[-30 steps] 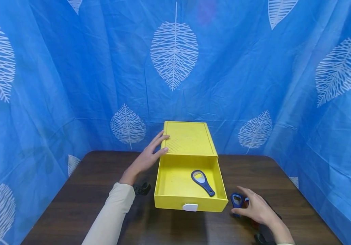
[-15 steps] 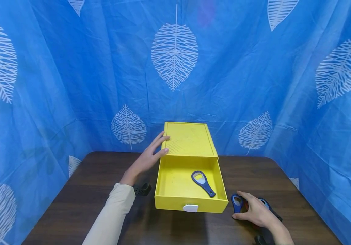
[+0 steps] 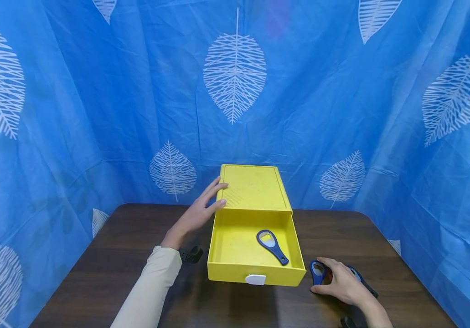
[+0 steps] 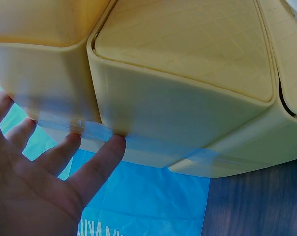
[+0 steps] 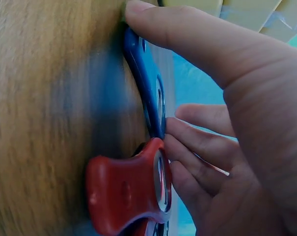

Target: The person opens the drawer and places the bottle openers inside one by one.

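- Blue, apparently hard plastic frames the bottle opener [image 5: 146,81] at the right hand [image 3: 343,281]; it lies on the tabletop [image 3: 136,269], just beside the front right corner of the yellow drawer [image 3: 235,273].
- The right hand spans that opener, thumb at one end and fingertips toward the other; whether they pinch it firmly, I cannot tell.
- It should be light and stiff, with a metal plate set in the rounded head, so little chance of breaking or bending; the smooth rim could slip under dry fingertips.
- The surest hold is probably across the sides of its narrow handle, or on the head's outer rim, clear of the metal edge.
- A red opener [image 5: 121,189] sits close against it in the right wrist view, under the fingers, and might be dragged along; its flared, chunky body looks easy to grip.
- A dark, flat tool [image 3: 367,283] lies beyond the right hand, partly hidden.
- A second blue opener [image 3: 273,249] lies flat inside the drawer, handle slanting toward the front right; it should handle much the same.
- The left hand [image 3: 197,213] has its fingers spread, fingertips against the side and top edge of the yellow box [image 3: 255,184]: light plastic, likely to slide unless steadied.
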The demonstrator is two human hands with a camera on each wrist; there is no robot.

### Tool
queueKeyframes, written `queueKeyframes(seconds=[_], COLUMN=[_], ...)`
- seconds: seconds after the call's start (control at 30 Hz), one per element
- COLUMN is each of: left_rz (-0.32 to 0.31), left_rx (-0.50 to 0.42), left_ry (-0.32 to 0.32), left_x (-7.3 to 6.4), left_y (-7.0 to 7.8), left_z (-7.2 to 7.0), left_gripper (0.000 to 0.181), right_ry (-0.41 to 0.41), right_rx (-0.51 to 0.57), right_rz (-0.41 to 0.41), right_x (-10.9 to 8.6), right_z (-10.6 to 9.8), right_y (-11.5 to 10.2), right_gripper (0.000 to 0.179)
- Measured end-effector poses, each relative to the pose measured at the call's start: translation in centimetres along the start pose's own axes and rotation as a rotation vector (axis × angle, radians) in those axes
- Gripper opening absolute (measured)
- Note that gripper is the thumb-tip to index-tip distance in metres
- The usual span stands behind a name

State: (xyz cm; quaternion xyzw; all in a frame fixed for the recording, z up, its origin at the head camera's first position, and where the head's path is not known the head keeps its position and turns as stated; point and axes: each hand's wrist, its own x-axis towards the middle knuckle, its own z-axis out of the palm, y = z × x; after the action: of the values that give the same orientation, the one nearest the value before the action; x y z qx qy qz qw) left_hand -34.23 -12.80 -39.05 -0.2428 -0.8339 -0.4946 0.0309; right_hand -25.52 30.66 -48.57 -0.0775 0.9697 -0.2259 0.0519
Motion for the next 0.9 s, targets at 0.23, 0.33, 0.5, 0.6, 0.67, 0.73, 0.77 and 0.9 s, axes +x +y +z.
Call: queueKeyframes(seconds=[0.23,0.33,0.5,0.6,0.67,0.73,0.77,0.9], left_rz=[-0.001,-0.006,-0.002,-0.003,-0.004,-0.004,-0.004,-0.005], left_rx=[-0.002,-0.001,0.005,0.006,0.005,0.003,0.002,0.000], left_ry=[-0.005,-0.002,0.001,0.001,0.000,0.001,0.002,0.003], left_x=[-0.1,-0.1,0.0,0.0,0.0,0.0,0.0,0.0], left_y=[0.1,0.2,0.3,0.3,0.2,0.2,0.2,0.1], left_z=[0.0,-0.1,-0.1,0.0,0.0,-0.1,-0.1,0.0], left_gripper=[0.061,0.061,0.061,0.061,0.061,0.061,0.061,0.060], right_ry=[0.068,0.112,0.206,0.259,0.286,0.310,0.320,0.336], right_rx=[-0.009,0.003,-0.024,-0.030,-0.025,-0.021,-0.017,-0.004], right_rz=[0.012,-0.006,-0.078,-0.114,-0.129,-0.139,-0.142,-0.126], right_x=[-0.1,-0.4,-1.1,-1.5,-1.7,-1.9,-2.0,-2.3], right_z=[-0.5,-1.0,-2.0,-2.7,-3.1,-3.6,-3.8,-4.6], right_y=[-0.7,-1.4,-2.6,-3.3,-3.8,-4.3,-4.5,-5.3], right_gripper=[0.094,0.092,0.087,0.086,0.086,0.087,0.087,0.091])
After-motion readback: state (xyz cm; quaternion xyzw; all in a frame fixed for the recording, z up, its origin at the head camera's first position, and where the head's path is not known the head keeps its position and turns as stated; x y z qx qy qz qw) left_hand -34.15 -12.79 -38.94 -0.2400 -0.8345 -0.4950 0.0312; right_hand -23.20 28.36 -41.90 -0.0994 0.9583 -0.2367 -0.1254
